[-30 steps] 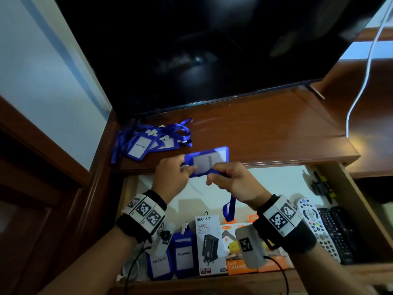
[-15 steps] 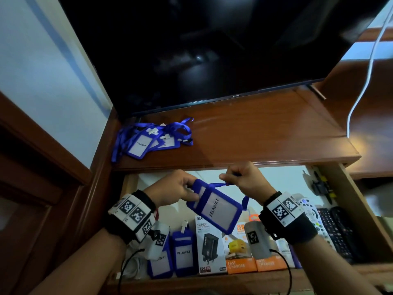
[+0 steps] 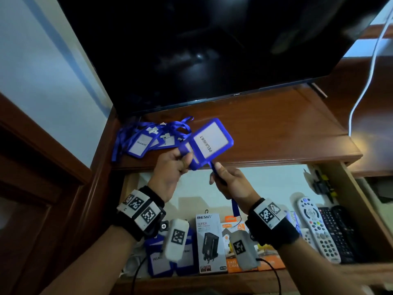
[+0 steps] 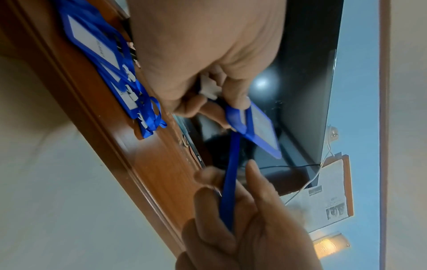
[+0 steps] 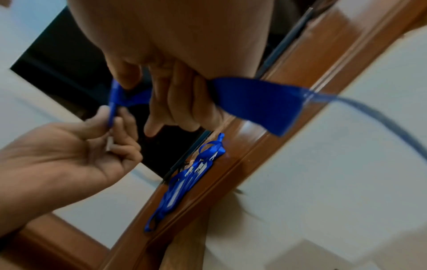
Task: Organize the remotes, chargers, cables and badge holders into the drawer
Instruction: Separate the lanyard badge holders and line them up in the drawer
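My left hand (image 3: 180, 160) pinches a blue badge holder (image 3: 209, 143) by its white clip (image 4: 209, 87) end, holding it tilted up over the shelf edge with the "PELAWAT" card facing me. Just below it, my right hand (image 3: 221, 175) is curled round the holder's blue lanyard strap (image 4: 228, 182). The strap runs through the fist and hangs out below the wrist (image 5: 249, 102). More badge holders (image 3: 148, 139) lie piled on the shelf at the left. In the open drawer (image 3: 361, 209) lie badge holders (image 3: 157, 258), charger boxes (image 3: 209, 241) and remotes (image 3: 319, 228).
A dark TV screen (image 3: 212, 50) stands at the back of the wooden shelf (image 3: 276, 128). A white cable (image 3: 365, 88) hangs at the right. Small black and yellow items (image 3: 323, 184) sit in the drawer's far right corner. The drawer's pale floor (image 3: 276, 184) shows behind the boxes.
The held badge holder has swung up from over the drawer to above the shelf edge. My right hand dropped from above the holder to below it, still on the strap.
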Tool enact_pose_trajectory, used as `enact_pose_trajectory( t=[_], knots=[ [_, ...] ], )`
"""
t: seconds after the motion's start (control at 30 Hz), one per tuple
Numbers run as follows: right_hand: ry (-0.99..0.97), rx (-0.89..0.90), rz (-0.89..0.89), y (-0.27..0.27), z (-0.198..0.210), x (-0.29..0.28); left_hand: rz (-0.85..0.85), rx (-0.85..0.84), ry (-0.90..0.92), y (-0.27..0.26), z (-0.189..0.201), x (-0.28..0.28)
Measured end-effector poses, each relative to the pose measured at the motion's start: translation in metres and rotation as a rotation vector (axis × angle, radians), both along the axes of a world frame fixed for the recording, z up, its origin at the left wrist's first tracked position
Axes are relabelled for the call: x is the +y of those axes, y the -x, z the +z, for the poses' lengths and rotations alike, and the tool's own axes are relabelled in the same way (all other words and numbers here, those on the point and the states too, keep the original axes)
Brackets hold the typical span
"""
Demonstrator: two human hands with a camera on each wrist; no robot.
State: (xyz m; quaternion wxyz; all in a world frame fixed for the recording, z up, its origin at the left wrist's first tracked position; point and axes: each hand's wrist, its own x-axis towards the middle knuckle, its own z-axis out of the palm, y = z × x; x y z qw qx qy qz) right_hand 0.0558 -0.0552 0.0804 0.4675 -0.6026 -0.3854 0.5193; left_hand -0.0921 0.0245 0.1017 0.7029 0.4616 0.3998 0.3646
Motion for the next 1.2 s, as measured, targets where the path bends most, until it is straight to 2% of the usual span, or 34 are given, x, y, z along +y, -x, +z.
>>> enact_pose_trajectory(
  t=[0.07, 0.13, 0.23, 0.33, 0.4, 0.5, 0.67, 0.77, 0.83, 0.97, 1.07, 1.13, 1.2],
  knots=[
    [-0.006, -0.026, 0.064, 0.005, 0.003, -0.003, 0.110, 0.095, -0.017, -0.001, -0.003, -0.001],
    [-0.005, -0.131, 0.146, 0.010, 0.004, -0.005, 0.163, 0.154, -0.051, 0.000, -0.007, -0.003],
    [0.004, -0.392, 0.318, 0.016, 0.009, -0.002, 0.179, 0.262, -0.159, 0.005, -0.016, -0.002],
    [-0.028, -0.559, 0.432, 0.019, 0.016, -0.001, 0.138, 0.509, -0.365, 0.012, -0.027, -0.002],
    [-0.062, -0.612, 0.454, 0.019, 0.020, 0.000, 0.062, 0.675, -0.468, 0.018, -0.031, -0.005],
    [-0.095, -0.678, 0.436, 0.014, 0.022, 0.004, -0.169, 0.841, -0.511, 0.029, -0.037, -0.009],
    [-0.133, -0.736, 0.419, 0.004, 0.016, 0.013, -0.489, 0.910, -0.559, 0.041, -0.040, -0.015],
    [-0.122, -0.665, 0.385, 0.001, 0.006, 0.017, -0.622, 0.825, -0.475, 0.047, -0.035, -0.018],
    [-0.095, -0.602, 0.393, 0.001, -0.002, 0.018, -0.633, 0.731, -0.403, 0.052, -0.031, -0.020],
    [-0.141, -0.448, 0.427, 0.009, -0.007, 0.017, -0.472, 0.485, -0.209, 0.064, -0.027, -0.024],
    [-0.078, -0.266, 0.423, 0.018, -0.006, 0.022, -0.317, 0.326, -0.122, 0.070, -0.026, -0.027],
    [-0.015, -0.065, 0.365, 0.026, -0.004, 0.026, -0.227, 0.238, -0.094, 0.071, -0.025, -0.029],
    [0.023, -0.017, 0.337, 0.034, -0.002, 0.026, -0.144, 0.161, -0.095, 0.070, -0.022, -0.031]
  ],
)
